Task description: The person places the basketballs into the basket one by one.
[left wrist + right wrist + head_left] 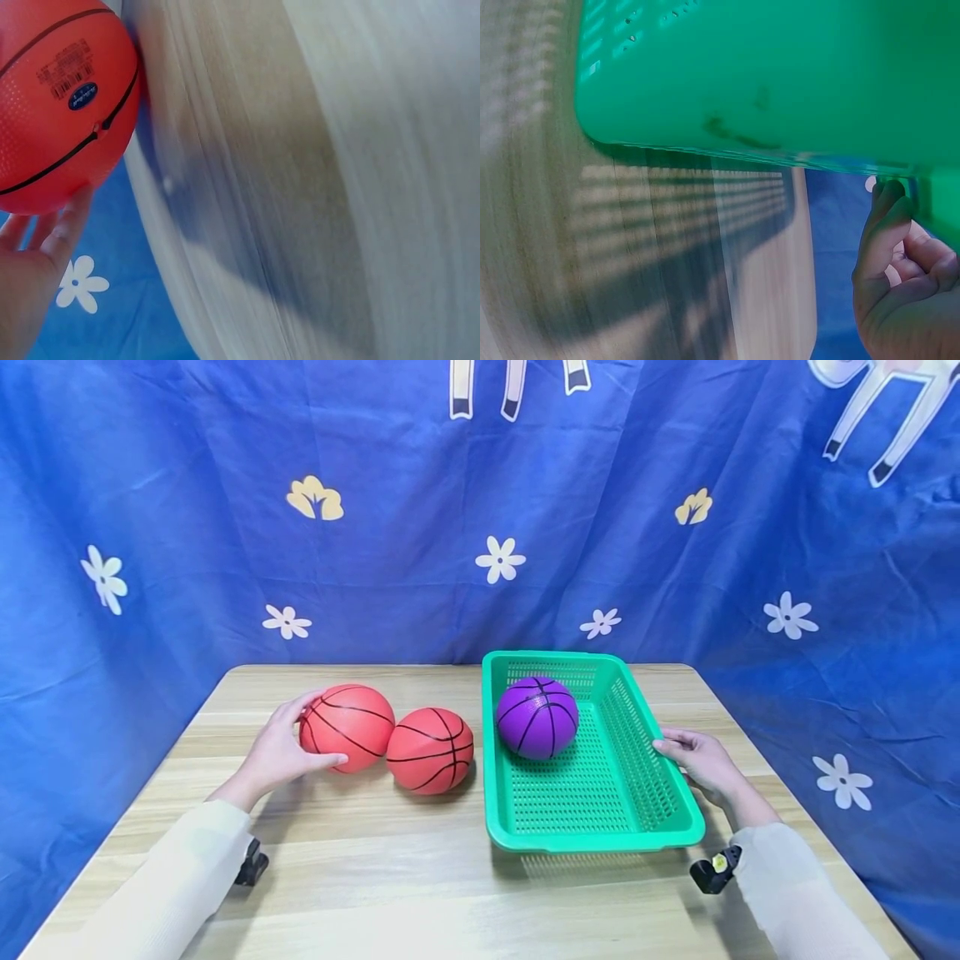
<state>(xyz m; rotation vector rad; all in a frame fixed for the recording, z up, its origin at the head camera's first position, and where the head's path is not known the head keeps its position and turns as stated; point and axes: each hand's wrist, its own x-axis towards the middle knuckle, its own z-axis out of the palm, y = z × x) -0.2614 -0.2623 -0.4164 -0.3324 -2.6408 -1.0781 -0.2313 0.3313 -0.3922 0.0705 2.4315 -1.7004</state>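
Note:
In the head view, my left hand (283, 747) holds the left-hand red toy basketball (347, 729), thumb across its front and fingers round its far left side. The left wrist view shows fingers (66, 229) against this ball (75, 112), which bears a printed barcode and a blue oval mark. Just to its right is a second red basketball (431, 751). My right hand (705, 762) grips the right rim of a green plastic basket (596, 842). Inside the basket, toward its back left, sits a purple basketball (537, 718). Up close, curled fingers (889, 232) meet the basket's rim.
Everything is on a light wood-grain table (390, 893). A blue curtain (420, 527) with flower and animal prints hangs behind and at both sides. Small black devices are worn at the left wrist (252, 863) and right wrist (714, 870).

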